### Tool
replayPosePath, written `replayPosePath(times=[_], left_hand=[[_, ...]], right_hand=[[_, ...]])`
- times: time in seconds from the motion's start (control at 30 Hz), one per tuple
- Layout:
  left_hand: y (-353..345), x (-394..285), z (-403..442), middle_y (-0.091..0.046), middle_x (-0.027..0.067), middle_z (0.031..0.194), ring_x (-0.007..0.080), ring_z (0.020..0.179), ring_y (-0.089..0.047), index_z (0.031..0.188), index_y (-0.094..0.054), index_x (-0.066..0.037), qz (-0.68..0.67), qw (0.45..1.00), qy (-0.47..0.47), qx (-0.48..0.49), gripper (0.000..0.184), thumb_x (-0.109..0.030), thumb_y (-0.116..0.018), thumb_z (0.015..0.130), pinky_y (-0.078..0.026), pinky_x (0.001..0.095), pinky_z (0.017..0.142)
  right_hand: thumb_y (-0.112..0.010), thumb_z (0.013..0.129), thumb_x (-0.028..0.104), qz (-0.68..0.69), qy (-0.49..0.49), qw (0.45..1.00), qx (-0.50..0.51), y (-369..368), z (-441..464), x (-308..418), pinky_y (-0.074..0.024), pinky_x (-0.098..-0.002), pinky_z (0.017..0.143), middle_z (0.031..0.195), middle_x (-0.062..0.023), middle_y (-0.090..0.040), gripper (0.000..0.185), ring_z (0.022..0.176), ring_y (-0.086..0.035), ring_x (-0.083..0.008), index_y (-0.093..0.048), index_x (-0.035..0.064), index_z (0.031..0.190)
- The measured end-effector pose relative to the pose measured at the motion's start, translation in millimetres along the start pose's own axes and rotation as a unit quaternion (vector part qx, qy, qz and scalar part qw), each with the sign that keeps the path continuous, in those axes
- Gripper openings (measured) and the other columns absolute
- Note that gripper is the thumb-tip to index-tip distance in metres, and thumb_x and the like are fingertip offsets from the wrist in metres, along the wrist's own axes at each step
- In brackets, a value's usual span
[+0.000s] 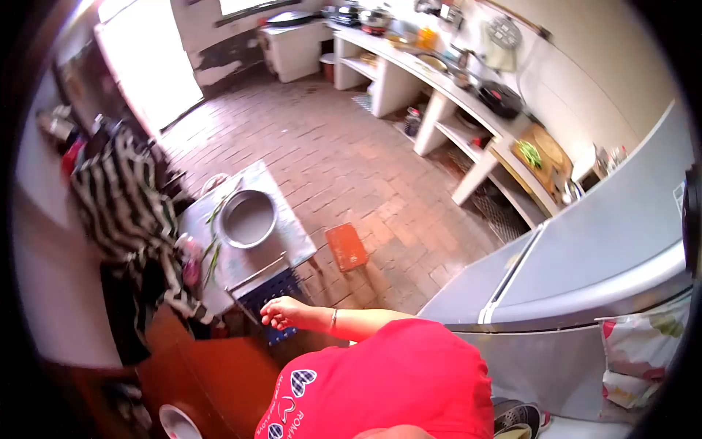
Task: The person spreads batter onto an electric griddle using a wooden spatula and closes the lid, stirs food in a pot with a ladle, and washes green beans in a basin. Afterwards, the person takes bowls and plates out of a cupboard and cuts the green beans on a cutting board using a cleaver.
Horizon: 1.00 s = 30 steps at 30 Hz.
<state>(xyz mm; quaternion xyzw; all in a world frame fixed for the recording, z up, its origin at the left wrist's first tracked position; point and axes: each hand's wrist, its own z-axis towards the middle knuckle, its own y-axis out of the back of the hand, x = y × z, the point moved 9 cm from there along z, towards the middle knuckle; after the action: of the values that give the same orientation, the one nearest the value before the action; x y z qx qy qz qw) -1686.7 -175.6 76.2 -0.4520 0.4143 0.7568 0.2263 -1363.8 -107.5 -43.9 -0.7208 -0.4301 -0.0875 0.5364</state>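
My right hand [284,312] reaches out above a blue chair [274,294] with a metal frame, its fingers loosely curled and a little apart. Nothing shows between them, and a thin bracelet is at the wrist. My left hand is out of view. Beyond the chair stands a low table [296,238] bearing a large metal basin [248,219]. Long green vegetables [213,262] lie along the basin's near left side. A pink-and-clear item [190,260] is at the table's left edge.
An orange-red stool [346,247] stands on the brick floor right of the table. Striped cloth [121,197] hangs at left above an orange-brown surface [212,380] with a white bowl [179,422]. A grey fridge [578,256] and a counter with a cutting board [545,154] are at right.
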Motion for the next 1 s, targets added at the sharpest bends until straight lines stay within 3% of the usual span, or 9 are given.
replayPosePath(times=[0.2,0.27,0.6,0.63,0.67,0.73,0.83,0.9,1.0], left_hand=[[-103.7,4.0,-17.2,-0.047,0.0232,0.127,0.0340,0.116,-0.048,0.135,-0.032,0.004,0.009,0.987,0.114,0.115,0.057,-0.016,-0.058,0.088,-0.035,0.0447,0.101],[-121.4,9.7,-16.6,-0.048,0.0233,0.126,0.0340,0.115,-0.049,0.135,-0.032,0.004,0.011,0.979,0.152,0.135,0.058,-0.016,-0.059,0.088,-0.036,0.0445,0.101],[-240.1,55.2,45.9,-0.053,0.0236,0.122,0.0339,0.111,-0.054,0.135,-0.032,0.004,-0.073,0.897,0.294,0.322,0.059,-0.014,-0.060,0.087,-0.040,0.0435,0.099],[-267.3,45.5,42.5,-0.053,0.0236,0.122,0.0339,0.110,-0.054,0.135,-0.032,0.004,-0.118,0.881,0.291,0.355,0.059,-0.014,-0.061,0.087,-0.040,0.0434,0.099],[-315.3,29.2,21.7,-0.061,0.0200,0.105,0.0290,0.092,-0.062,0.128,-0.038,0.006,-0.234,0.859,0.236,0.389,0.052,-0.004,-0.062,0.083,-0.051,0.0424,0.084],[-382.5,-14.8,-17.1,-0.059,0.0170,0.101,0.0249,0.084,-0.062,0.117,-0.046,0.005,-0.216,0.862,0.236,0.392,0.038,0.003,-0.057,0.080,-0.055,0.0358,0.070],[-463.9,-93.7,-101.5,-0.060,0.0124,0.097,0.0211,0.081,-0.062,0.114,-0.047,0.003,-0.230,0.795,0.229,0.513,0.039,0.006,-0.056,0.076,-0.054,0.0322,0.067],[-506.0,-133.4,-151.0,-0.060,0.0116,0.099,0.0215,0.085,-0.062,0.113,-0.049,0.003,-0.252,0.746,0.223,0.575,0.039,0.005,-0.056,0.075,-0.053,0.0330,0.075],[-558.8,-172.9,-214.2,-0.061,0.0080,0.092,0.0164,0.077,-0.060,0.107,-0.053,0.001,-0.193,0.701,0.213,0.652,0.031,0.003,-0.054,0.076,-0.050,0.0280,0.068]], right_hand=[[-0.046,0.090,0.016,0.060,0.008,0.967,-0.246,195.6,-74.1,42.1,-0.0495,-0.0262,0.055,0.086,-0.0105,-0.066,0.025,0.064,-0.059,-0.0135,-0.055,0.0011,0.107],[-0.047,0.089,0.019,0.118,0.007,0.943,-0.311,247.6,-89.8,39.8,-0.0480,-0.0265,0.047,0.080,-0.0089,-0.065,0.023,0.055,-0.057,-0.0136,-0.060,0.0032,0.100],[-0.051,0.090,0.024,0.132,0.142,0.910,-0.366,318.6,-186.3,89.2,-0.0485,-0.0259,0.052,0.081,-0.0064,-0.067,0.022,0.059,-0.059,-0.0129,-0.064,0.0065,0.093],[-0.051,0.090,0.024,0.132,0.160,0.905,-0.371,325.4,-203.6,92.8,-0.0486,-0.0258,0.052,0.081,-0.0064,-0.067,0.022,0.060,-0.059,-0.0129,-0.064,0.0066,0.092],[-0.051,0.090,0.024,0.132,0.176,0.902,-0.372,333.0,-218.9,95.9,-0.0487,-0.0257,0.052,0.080,-0.0063,-0.067,0.022,0.060,-0.059,-0.0128,-0.065,0.0066,0.092],[-0.054,0.088,0.023,0.167,0.168,0.873,-0.426,366.0,-252.1,90.2,-0.0495,-0.0244,0.049,0.079,-0.0056,-0.067,0.020,0.056,-0.060,-0.0116,-0.065,0.0070,0.093],[-0.055,0.084,0.021,0.255,0.236,0.807,-0.478,430.2,-300.0,78.2,-0.0501,-0.0260,0.045,0.074,-0.0077,-0.066,0.018,0.054,-0.061,-0.0134,-0.064,0.0058,0.084],[-0.052,0.085,0.019,0.325,0.279,0.778,-0.460,473.2,-323.8,72.4,-0.0511,-0.0273,0.046,0.073,-0.0099,-0.066,0.019,0.054,-0.061,-0.0152,-0.063,0.0046,0.082],[-0.051,0.085,0.018,0.364,0.308,0.746,-0.465,525.4,-364.1,81.7,-0.0512,-0.0284,0.046,0.073,-0.0109,-0.066,0.019,0.053,-0.060,-0.0167,-0.062,0.0042,0.081]])
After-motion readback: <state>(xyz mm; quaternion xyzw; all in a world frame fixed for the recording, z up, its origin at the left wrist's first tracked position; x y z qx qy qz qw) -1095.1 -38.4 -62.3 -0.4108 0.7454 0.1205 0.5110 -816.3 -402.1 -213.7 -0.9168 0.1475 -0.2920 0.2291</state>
